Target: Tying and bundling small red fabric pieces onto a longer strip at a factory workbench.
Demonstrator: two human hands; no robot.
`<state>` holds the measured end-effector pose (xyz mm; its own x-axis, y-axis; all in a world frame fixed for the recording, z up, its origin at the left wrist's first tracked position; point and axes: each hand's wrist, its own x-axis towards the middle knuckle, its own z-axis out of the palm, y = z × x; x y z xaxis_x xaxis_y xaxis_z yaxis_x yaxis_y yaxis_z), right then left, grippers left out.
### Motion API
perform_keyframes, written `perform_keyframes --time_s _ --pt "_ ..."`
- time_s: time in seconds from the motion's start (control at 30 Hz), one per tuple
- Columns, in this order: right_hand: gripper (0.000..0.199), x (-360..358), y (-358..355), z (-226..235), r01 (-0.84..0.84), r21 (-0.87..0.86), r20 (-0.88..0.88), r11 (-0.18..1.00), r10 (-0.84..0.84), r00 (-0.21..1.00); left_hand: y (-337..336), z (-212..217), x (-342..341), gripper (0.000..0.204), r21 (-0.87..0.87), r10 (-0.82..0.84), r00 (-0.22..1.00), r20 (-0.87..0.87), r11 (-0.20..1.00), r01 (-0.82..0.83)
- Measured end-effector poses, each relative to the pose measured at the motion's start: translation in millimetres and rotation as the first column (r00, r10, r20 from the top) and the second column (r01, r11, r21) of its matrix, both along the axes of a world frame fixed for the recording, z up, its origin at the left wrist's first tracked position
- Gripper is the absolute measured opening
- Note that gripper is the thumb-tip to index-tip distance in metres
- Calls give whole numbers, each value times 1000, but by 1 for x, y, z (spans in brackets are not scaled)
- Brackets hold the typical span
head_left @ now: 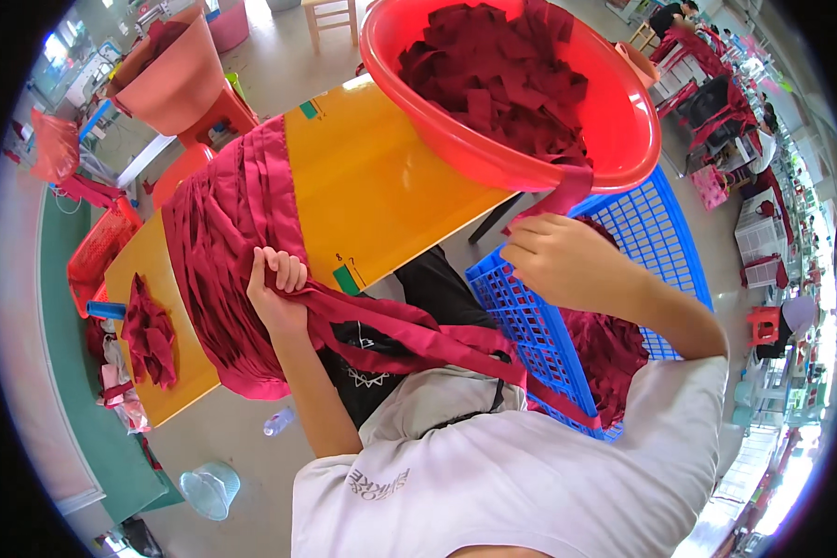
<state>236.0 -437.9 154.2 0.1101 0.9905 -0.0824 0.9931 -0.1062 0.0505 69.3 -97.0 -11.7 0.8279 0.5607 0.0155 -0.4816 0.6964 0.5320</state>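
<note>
A good deal looks done already: a thick bundle of dark red fabric strips [228, 260] lies draped in layers over the yellow table [381, 186], while the red plastic basin [614, 112] at the far right edge of the table is heaped with loose strips waiting their turn, so I'd judge plenty is left. The left hand [274, 284] is closed around several strips at the near edge of the bundle, pulling them taut across the lap. The right hand [563, 260], well apart from it, is curled just under the basin's rim where one strip [563, 195] hangs down; its fingertips face away, so whether it pinches that strip I cannot tell. A blue plastic crate [651, 232] on the right holds more red cloth. As for labels, two small green square stickers sit on the table, one at the near edge [347, 279] beside the left hand and one at the far edge [309, 109]. A small red pile [149, 330] rests on the table's left end.
</note>
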Motion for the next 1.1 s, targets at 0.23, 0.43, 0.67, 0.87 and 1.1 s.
perform_keyframes --time_s 0.23,0.43,0.67,0.87,1.1 --pt "17 32 4 -100 14 -202 589 979 110 801 0 -1 -1 35 31 -35 999 25 999 34" --pt "19 45 24 -119 46 -230 685 972 128 717 2 -3 -3 35 37 -35 999 27 999 34" --pt "12 43 31 -104 14 -307 428 952 125 895 0 -1 -3 35 11 -31 999 25 999 31" --pt "37 1 63 -25 -33 -479 -136 877 -38 990 -1 -1 -3 35 3 -19 1000 6 1000 19" --pt "15 36 68 127 24 -156 -570 987 -110 814 0 -2 -3 36 13 -36 999 23 999 36"
